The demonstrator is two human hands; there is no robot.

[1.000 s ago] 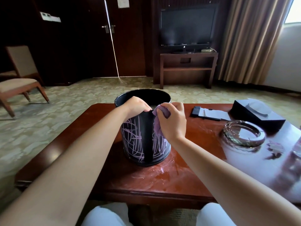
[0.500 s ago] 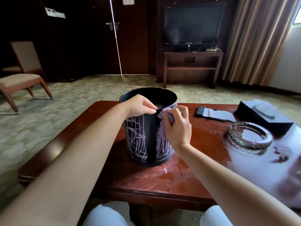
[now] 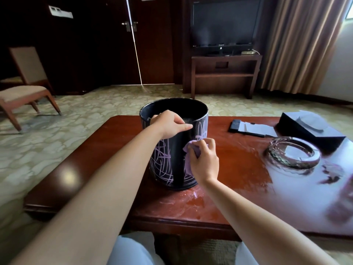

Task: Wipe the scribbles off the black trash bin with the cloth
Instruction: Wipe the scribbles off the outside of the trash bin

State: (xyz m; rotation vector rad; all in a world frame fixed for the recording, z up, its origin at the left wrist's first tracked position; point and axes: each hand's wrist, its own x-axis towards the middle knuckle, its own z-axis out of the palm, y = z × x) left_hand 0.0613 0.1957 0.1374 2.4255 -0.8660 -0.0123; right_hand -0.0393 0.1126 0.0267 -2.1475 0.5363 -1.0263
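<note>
A round black trash bin (image 3: 177, 161) stands upright on the wooden table (image 3: 114, 150), its side covered in pale purple scribbles (image 3: 162, 159). A clean black vertical strip runs down the front. My left hand (image 3: 170, 124) grips the near rim of the bin, fingers over the edge. My right hand (image 3: 203, 159) holds a purple cloth (image 3: 188, 161) bunched against the bin's right side, about halfway down. More scribbles show above the cloth near the rim.
Right of the bin lie a glass ashtray (image 3: 294, 153), a dark tissue box (image 3: 309, 127) and a notepad with pen (image 3: 250, 129). Beyond the table are a TV stand (image 3: 225, 73), a chair (image 3: 24, 88) at left, and curtains.
My right hand has slid the cloth down the bin's right side from the rim to mid-height. My left hand keeps its grip on the rim. The view shifted slightly.
</note>
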